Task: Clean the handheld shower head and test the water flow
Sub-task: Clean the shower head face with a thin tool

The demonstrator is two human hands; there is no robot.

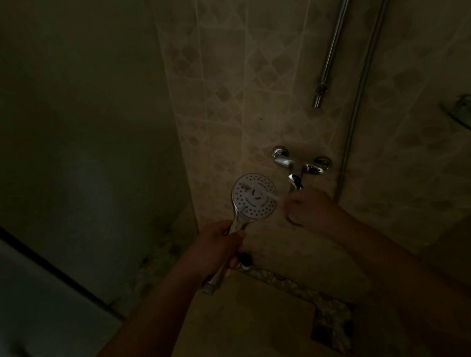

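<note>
The handheld shower head [254,196] is round, with a white face full of small nozzle holes turned up toward me, on a chrome handle. My left hand [218,246] is shut around that handle just below the head. My right hand [308,207] is blurred and closed, close to the right rim of the face. A short pale streak [277,197] runs from its fingers to the rim; what it is I cannot tell. No water stream is visible.
The chrome mixer tap [301,164] sits on the tiled wall just behind my right hand, with a slide rail [331,47] and a hose [360,92] above it. A glass corner shelf [466,114] juts out at right. A glass panel [66,158] closes the left side.
</note>
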